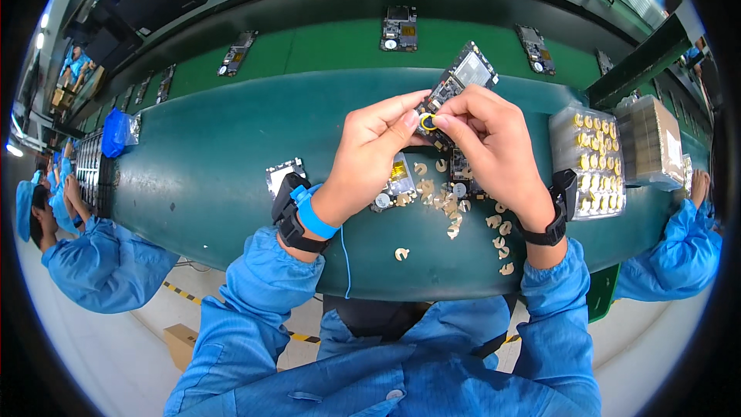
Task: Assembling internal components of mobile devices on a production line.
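My left hand (369,143) is closed on the lower end of a dark circuit board (472,69), which is held tilted above the table. With thumb and fingertips, my right hand (494,135) pinches a small round yellow-rimmed part (427,121) against that board. The left thumb rests beside the same part. Beneath my hands lie a circuit board with a yellow patch (399,177) and another board (461,174), partly covered by my right hand. Several small beige notched pieces (444,201) are scattered around them. A further board (284,175) shows by my left wrist.
A clear tray (588,162) of round yellow parts stands at the right, next to a wrapped carton (656,139). Beyond the table edge, boards (399,29) lie spaced along a green belt (332,42). A blue bag (116,133) sits far left. Co-workers sit on both sides.
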The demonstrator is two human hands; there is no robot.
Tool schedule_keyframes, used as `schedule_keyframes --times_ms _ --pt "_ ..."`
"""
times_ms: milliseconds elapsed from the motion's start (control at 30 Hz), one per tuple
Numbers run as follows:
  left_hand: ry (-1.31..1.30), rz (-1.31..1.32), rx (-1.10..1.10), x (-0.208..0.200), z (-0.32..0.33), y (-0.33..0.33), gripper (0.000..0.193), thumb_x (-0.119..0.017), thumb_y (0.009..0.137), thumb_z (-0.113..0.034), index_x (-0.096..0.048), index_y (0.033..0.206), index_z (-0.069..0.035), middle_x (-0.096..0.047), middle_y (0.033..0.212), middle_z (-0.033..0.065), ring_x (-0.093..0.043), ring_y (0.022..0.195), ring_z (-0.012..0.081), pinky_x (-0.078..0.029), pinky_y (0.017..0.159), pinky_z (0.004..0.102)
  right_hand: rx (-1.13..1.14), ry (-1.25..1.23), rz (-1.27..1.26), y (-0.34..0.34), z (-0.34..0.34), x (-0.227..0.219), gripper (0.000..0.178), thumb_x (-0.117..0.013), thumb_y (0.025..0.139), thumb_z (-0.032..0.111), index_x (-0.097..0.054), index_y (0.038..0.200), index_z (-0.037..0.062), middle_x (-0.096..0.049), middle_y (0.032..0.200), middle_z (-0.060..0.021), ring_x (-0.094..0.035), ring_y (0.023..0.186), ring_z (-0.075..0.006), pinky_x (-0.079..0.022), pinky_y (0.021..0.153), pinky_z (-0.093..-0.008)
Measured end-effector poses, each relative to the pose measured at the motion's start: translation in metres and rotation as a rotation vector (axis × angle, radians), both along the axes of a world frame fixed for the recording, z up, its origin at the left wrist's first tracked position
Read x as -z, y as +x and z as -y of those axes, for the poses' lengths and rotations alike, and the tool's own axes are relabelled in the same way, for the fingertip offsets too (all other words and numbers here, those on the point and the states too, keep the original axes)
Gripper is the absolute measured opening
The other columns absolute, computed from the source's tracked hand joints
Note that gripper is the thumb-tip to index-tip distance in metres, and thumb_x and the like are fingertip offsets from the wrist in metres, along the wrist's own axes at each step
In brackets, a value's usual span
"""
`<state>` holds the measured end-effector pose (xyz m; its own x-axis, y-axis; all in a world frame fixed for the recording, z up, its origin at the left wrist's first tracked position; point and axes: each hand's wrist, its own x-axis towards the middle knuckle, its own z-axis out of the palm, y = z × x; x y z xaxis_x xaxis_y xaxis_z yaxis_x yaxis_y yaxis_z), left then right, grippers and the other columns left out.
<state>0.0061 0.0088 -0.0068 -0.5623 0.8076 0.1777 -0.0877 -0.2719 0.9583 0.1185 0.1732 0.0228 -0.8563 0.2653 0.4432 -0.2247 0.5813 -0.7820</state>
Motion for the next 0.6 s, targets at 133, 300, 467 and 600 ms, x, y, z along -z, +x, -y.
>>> schedule_keyframes --times_ms 133,300,467,600 --pt "0.031 0.009 -0.036 0.0012 -0.0021 0.0037 0.039 -0.051 0.111 -0.014 -0.057 0.144 0.007 -0.071 0.127 0.0141 -0.068 0.111 0.0163 -0.059 0.093 0.0321 -0.005 -0.001 -0.001 -0.001 0.0004 0.0022 0.009 -0.073 0.093 0.004 -0.068 0.095 -0.0035 -0.058 0.078 -0.0089 -0.051 0.058 -0.0156 -0.04 0.055 -0.0313" --pt "0.009 0.0 -0.007 0.0005 -0.0008 0.0026 0.041 -0.05 0.111 -0.012 -0.052 0.145 0.011 -0.068 0.131 0.0206 -0.069 0.116 0.0226 -0.059 0.1 0.0357 0.008 0.007 0.006 -0.0012 0.0018 0.0013 0.009 -0.073 0.092 0.003 -0.067 0.093 -0.0043 -0.06 0.079 -0.0089 -0.054 0.057 -0.0148 -0.043 0.054 -0.0298" --pt "0.01 -0.014 -0.01 0.0001 -0.0013 0.0022 0.041 -0.051 0.111 -0.011 -0.052 0.145 0.011 -0.068 0.129 0.0215 -0.07 0.116 0.0238 -0.06 0.1 0.0367 0.025 0.018 0.019 -0.0006 0.0031 -0.0006 0.009 -0.073 0.091 0.001 -0.067 0.091 -0.0048 -0.061 0.078 -0.0082 -0.057 0.057 -0.0127 -0.045 0.054 -0.0279" --pt "0.003 -0.003 -0.028 -0.0011 -0.0004 0.0034 0.042 -0.052 0.11 -0.011 -0.052 0.145 0.011 -0.068 0.13 0.0222 -0.07 0.115 0.0245 -0.06 0.099 0.037 0.038 0.016 0.011 -0.0008 0.0045 0.0002 0.01 -0.074 0.091 0.001 -0.065 0.088 -0.0046 -0.061 0.078 -0.0078 -0.057 0.057 -0.0118 -0.045 0.054 -0.0274"
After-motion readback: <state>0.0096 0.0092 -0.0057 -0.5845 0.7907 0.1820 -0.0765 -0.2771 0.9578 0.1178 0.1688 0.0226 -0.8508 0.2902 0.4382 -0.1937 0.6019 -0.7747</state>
